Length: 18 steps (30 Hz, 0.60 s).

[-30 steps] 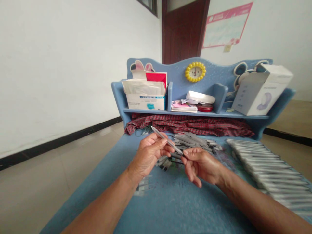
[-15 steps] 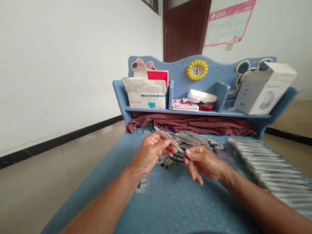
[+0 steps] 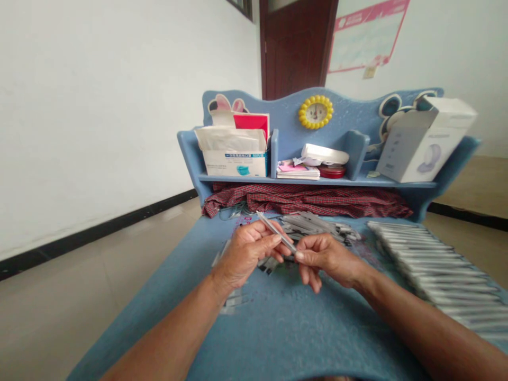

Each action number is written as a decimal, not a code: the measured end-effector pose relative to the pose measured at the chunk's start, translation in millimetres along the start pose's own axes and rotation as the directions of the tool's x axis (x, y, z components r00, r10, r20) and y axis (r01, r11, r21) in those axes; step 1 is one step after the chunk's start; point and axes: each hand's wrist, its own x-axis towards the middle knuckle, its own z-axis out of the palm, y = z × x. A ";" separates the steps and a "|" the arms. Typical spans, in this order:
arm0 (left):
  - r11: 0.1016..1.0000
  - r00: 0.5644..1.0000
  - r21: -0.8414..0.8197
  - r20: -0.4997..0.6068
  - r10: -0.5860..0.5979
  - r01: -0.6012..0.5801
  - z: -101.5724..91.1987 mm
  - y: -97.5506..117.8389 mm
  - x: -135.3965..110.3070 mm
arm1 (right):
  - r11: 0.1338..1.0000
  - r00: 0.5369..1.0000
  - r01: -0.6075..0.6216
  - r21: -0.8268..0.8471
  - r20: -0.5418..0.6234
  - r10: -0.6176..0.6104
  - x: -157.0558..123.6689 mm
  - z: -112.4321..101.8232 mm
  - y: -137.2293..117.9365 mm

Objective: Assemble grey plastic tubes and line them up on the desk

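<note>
A slim, pale grey pen (image 3: 273, 228) slants between my two hands above the desk. My left hand (image 3: 248, 248) is closed round its middle, with thumb and fingers pinching it. At its lower right end, my right hand (image 3: 325, 256) pinches it between thumb and forefinger, the other fingers hanging loosely. Behind the hands lies a loose pile of grey and black pen parts (image 3: 313, 225), partly hidden by them. Several small clear pieces (image 3: 235, 300) lie beside my left wrist. A row of many similar pens (image 3: 432, 275) is laid out at the right.
The blue desk (image 3: 278, 338) has a raised shelf at its back. On it stand a mask box (image 3: 236, 163), papers with a red tin (image 3: 332, 172), and a tilted white carton (image 3: 424, 143). Below the shelf lies a bunched plaid cloth (image 3: 317, 201). A yellow clock (image 3: 316, 112) is above.
Both hands have drawn slightly closer together on the pen, and its upper tip sits a little lower. My right hand has shifted left. The view has turned slightly.
</note>
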 end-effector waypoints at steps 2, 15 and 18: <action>1.000 1.000 -0.005 0.006 -0.019 0.019 0.5 -0.7 -0.3 | 1.000 0.999 -0.016 -0.003 0.037 0.016 -0.7 -0.8 0.8; 0.454 0.992 0.885 0.052 0.118 -0.100 -10.6 -7.8 2.1 | 0.992 1.000 0.025 0.127 0.004 -0.025 0.9 -13.9 0.5; 0.181 0.989 0.973 0.129 0.072 -0.140 -7.1 -13.4 -0.1 | 0.991 0.998 0.047 0.123 -0.047 -0.042 2.2 -15.8 0.8</action>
